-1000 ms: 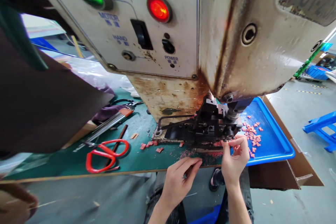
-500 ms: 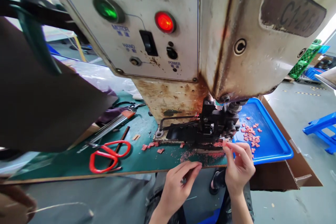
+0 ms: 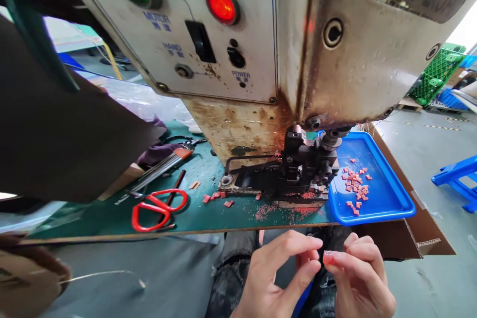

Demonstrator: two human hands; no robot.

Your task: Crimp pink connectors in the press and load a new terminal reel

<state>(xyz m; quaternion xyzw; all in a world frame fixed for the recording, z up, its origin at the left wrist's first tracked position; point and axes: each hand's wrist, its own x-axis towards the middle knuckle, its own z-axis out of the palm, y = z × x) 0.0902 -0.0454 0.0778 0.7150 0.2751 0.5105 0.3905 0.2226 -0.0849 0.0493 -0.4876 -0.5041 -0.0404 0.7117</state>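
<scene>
My right hand (image 3: 361, 273) pinches a small pinkish-red piece (image 3: 328, 257) between thumb and forefinger, in front of the bench edge and above my lap. Two small shiny marks show on the piece's upper face. Just left of it is my left hand (image 3: 283, 273), its thumb and forefinger apart and pointing at the piece without touching it; the other fingers are curled and partly hidden. Beyond both hands stands the press machine, its black tooling (image 3: 307, 164) dusted with reddish crumbs at the base. More pinkish-red pieces (image 3: 357, 189) lie in a blue tray (image 3: 391, 203) on the right.
On the green bench (image 3: 208, 218) lie red-handled scissors (image 3: 151, 212), hex keys (image 3: 160, 171) and a few loose reddish pieces (image 3: 214, 196). The machine's control panel (image 3: 179, 25) has lit green and red lamps. A cardboard box (image 3: 428, 228) sits under the tray; a blue stool (image 3: 454, 179) is at right.
My right hand has come away from the tooling, down and toward me, with the piece. My left hand has moved right toward it, and its thumb and forefinger have parted.
</scene>
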